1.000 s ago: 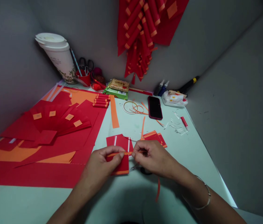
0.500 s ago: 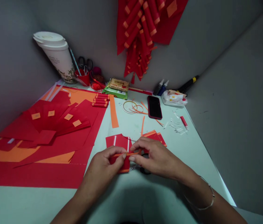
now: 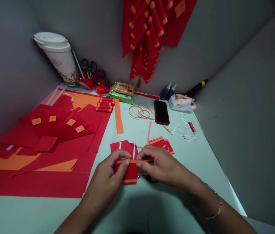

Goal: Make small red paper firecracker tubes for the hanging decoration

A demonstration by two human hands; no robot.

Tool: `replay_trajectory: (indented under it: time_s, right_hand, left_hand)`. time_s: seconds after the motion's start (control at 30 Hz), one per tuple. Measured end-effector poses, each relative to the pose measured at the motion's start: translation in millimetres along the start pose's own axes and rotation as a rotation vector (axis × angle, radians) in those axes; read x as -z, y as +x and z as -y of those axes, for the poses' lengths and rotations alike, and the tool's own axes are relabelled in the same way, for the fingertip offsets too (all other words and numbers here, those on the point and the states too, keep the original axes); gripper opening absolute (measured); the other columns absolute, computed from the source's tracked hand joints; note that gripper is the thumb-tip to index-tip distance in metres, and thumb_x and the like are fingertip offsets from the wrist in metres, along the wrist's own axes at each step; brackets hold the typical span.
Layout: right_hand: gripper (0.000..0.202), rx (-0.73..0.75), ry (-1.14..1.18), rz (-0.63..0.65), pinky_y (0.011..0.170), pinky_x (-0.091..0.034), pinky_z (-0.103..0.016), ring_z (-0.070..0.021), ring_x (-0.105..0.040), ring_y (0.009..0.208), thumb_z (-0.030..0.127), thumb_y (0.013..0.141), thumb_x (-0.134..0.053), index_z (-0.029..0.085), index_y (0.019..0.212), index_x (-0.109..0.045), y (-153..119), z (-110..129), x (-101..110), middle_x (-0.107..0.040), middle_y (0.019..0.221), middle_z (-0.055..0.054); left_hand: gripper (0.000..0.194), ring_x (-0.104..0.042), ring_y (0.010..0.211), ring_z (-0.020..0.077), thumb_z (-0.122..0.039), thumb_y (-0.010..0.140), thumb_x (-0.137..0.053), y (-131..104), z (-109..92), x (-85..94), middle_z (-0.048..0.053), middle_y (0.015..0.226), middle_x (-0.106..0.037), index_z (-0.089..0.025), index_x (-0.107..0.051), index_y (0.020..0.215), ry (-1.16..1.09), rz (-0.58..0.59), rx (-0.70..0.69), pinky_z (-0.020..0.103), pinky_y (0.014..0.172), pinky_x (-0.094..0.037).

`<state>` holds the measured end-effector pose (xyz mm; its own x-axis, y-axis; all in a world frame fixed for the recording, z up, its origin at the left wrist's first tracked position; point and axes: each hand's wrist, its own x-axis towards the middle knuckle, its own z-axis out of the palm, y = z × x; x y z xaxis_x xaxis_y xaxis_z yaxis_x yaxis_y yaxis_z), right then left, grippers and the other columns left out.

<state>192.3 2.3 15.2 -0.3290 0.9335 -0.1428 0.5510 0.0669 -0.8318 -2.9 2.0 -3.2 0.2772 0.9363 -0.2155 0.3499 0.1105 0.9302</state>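
Note:
My left hand [image 3: 111, 172] pinches a small red paper piece [image 3: 130, 174] between thumb and fingers; orange strips run along its far and near edges. At the far edge, my right hand [image 3: 160, 164] pinches the end of a thin orange paper strip [image 3: 134, 161] lying along that edge. Beyond my fingers lies a red paper piece with white tape strips [image 3: 125, 148]. Several orange-edged red pieces [image 3: 162, 143] are stacked past my right hand. Dark-handled scissors [image 3: 152, 178] lie partly hidden beneath it.
Large red and orange paper sheets [image 3: 61, 182] cover the left side. Behind are rolled red paper tubes [image 3: 104, 105], a wide orange strip [image 3: 119, 120], a ring [image 3: 136, 111], a phone [image 3: 162, 112] and white scraps [image 3: 185, 131]. A tall lidded cup [image 3: 61, 61] stands at back left.
The red piece shows more of itself, turned flatter toward me. The orange strip now lies straighter along its far edge. Both hands have shifted only slightly.

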Motion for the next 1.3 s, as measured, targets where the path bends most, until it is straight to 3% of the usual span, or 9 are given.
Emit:
replay_trajectory:
  time_s: [0.17, 0.33, 0.5, 0.7, 0.93, 1.17, 1.3]
  right_hand:
    - [0.007, -0.031, 0.037, 0.012, 0.065, -0.042, -0.026, -0.0132, -0.058, 0.07, 0.024, 0.084, -0.066, 0.02, 0.079, -0.067, 1.2, 3.0, -0.5, -0.065, 0.075, 0.001]
    - [0.01, 0.031, 0.0, -0.03, 0.063, -0.039, -0.025, -0.0124, -0.056, 0.069, 0.021, 0.086, -0.063, 0.019, 0.077, -0.068, 1.5, 0.9, -3.8, -0.065, 0.073, 0.001]
    - [0.007, -0.03, 0.044, 0.012, 0.064, -0.041, -0.024, -0.013, -0.06, 0.071, 0.026, 0.084, -0.067, 0.02, 0.08, -0.07, 1.5, -2.0, -4.1, -0.069, 0.076, 0.001]
    - [0.009, -0.019, 0.025, -0.002, 0.063, -0.041, -0.025, -0.0123, -0.057, 0.067, 0.021, 0.085, -0.063, 0.019, 0.078, -0.07, 2.6, -1.2, -2.7, -0.067, 0.072, 0.001]
    - [0.01, -0.062, 0.105, 0.056, 0.064, -0.044, -0.024, -0.0128, -0.06, 0.071, 0.022, 0.085, -0.064, 0.021, 0.091, -0.071, 1.1, -4.0, 1.1, -0.07, 0.08, 0.0]
    - [0.01, 0.018, -0.007, -0.025, 0.06, -0.039, -0.025, -0.0121, -0.055, 0.066, 0.021, 0.086, -0.062, 0.02, 0.077, -0.068, 2.1, -4.7, -6.5, -0.065, 0.071, 0.001]
    - [0.008, -0.016, 0.036, 0.019, 0.062, -0.042, -0.025, -0.0133, -0.059, 0.069, 0.026, 0.085, -0.065, 0.021, 0.082, -0.07, 1.5, -3.1, -2.9, -0.068, 0.075, 0.0]
  left_hand:
    - [0.016, -0.063, 0.086, 0.0191, -0.037, 0.091, -0.054, -2.2, -0.4, -1.6, -0.001, 0.089, -0.07, -0.026, -0.064, 0.092, 0.031, 0.025, -0.034, 0.027, 0.077, -0.047]
    - [0.015, -0.065, 0.09, 0.0195, -0.036, 0.089, -0.056, -2.7, 0.8, -1.1, 0.0, 0.092, -0.073, -0.026, -0.066, 0.094, 0.021, 0.001, -0.041, 0.028, 0.081, -0.047]
    - [0.015, -0.066, 0.085, 0.0196, -0.037, 0.089, -0.056, -1.5, 3.6, 0.1, -0.001, 0.086, -0.073, -0.026, -0.067, 0.09, 0.03, -0.013, -0.021, 0.028, 0.076, -0.048]
    - [0.015, -0.066, 0.083, 0.0198, -0.037, 0.087, -0.058, -2.4, 1.0, 1.0, -0.001, 0.085, -0.073, -0.026, -0.068, 0.088, 0.023, -0.029, -0.027, 0.028, 0.076, -0.048]
    - [0.014, -0.066, 0.085, 0.0203, -0.038, 0.086, -0.06, -1.8, 2.6, 1.1, -0.001, 0.086, -0.073, -0.027, -0.069, 0.087, -0.003, -0.051, 0.006, 0.027, 0.075, -0.048]
    - [0.013, -0.065, 0.084, 0.0194, -0.037, 0.087, -0.06, -1.0, 2.1, -1.9, -0.001, 0.086, -0.073, -0.027, -0.068, 0.088, 0.0, -0.006, -0.021, 0.027, 0.076, -0.047]
    - [0.014, -0.065, 0.084, 0.0195, -0.037, 0.087, -0.059, 0.4, 3.6, -1.1, -0.001, 0.085, -0.072, -0.027, -0.068, 0.088, -0.001, -0.02, -0.018, 0.027, 0.076, -0.047]
